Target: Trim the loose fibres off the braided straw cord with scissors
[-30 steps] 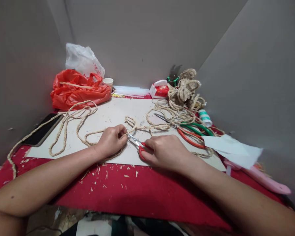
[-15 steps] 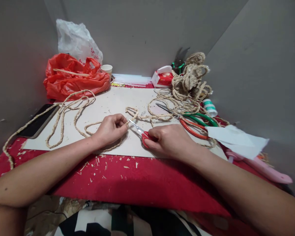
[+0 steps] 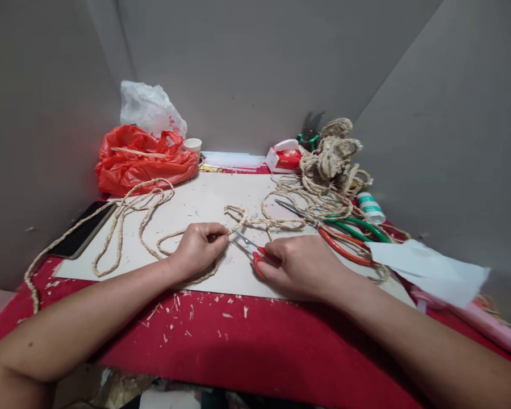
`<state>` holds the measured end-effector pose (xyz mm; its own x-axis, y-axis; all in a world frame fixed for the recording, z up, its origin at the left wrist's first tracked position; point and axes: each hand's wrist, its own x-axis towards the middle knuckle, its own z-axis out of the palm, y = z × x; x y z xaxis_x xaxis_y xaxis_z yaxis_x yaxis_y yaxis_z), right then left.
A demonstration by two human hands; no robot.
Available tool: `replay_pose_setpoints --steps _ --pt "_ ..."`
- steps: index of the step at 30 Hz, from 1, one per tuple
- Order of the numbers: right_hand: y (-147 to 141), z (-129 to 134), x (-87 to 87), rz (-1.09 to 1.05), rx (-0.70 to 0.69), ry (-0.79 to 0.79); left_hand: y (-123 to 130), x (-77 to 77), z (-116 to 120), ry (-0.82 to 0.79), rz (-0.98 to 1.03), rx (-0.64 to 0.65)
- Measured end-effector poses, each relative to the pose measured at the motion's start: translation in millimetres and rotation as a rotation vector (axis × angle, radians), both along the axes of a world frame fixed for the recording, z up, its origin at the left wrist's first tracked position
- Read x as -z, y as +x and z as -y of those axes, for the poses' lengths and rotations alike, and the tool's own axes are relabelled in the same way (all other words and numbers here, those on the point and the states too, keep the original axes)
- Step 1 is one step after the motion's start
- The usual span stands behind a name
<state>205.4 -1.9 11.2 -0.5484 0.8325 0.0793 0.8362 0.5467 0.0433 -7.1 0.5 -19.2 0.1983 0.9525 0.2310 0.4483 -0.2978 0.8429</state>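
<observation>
My left hand (image 3: 200,249) pinches a braided straw rope (image 3: 121,227) over the white board (image 3: 213,199). Long loops of that rope lie to the left, with one end trailing off the board. In my right hand (image 3: 300,264) is a small pair of scissors (image 3: 262,262) with red handles. Its blades point left and reach the rope right beside my left fingertips; whether they have cut into it I cannot tell. A short loop of the rope rises just past the blade tips.
Coiled rope (image 3: 330,159) piles up at the back right. Large scissors (image 3: 344,244) with orange and green handles lie near white paper (image 3: 430,267). A red plastic bag (image 3: 145,165), a paper cup (image 3: 192,145) and a phone (image 3: 83,230) are on the left. Straw scraps litter the red cloth (image 3: 196,352).
The whole scene sits lower in view as the head camera has tilted up. The scissor handles look somewhat wider apart. Both hands keep nearly the same place over the board.
</observation>
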Motion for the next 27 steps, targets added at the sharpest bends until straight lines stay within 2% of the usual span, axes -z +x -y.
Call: replay_pose_setpoints --steps 7,14,22,27 --pt "0 0 6.9 -0.094 -0.021 0.038 -2 4.4 -1 0.019 -0.01 -0.028" --pt "1 -1 13.3 -0.153 -0.056 0.013 -3 2.2 -2 0.007 0.031 -0.062" --pt "1 -5 16.4 -0.34 -0.018 -0.044 -1 -6.6 -2 -0.014 0.168 -0.037" --pt "0 -7 16.6 -0.359 -0.033 -0.044 -3 -6.6 -3 -0.015 0.237 -0.069"
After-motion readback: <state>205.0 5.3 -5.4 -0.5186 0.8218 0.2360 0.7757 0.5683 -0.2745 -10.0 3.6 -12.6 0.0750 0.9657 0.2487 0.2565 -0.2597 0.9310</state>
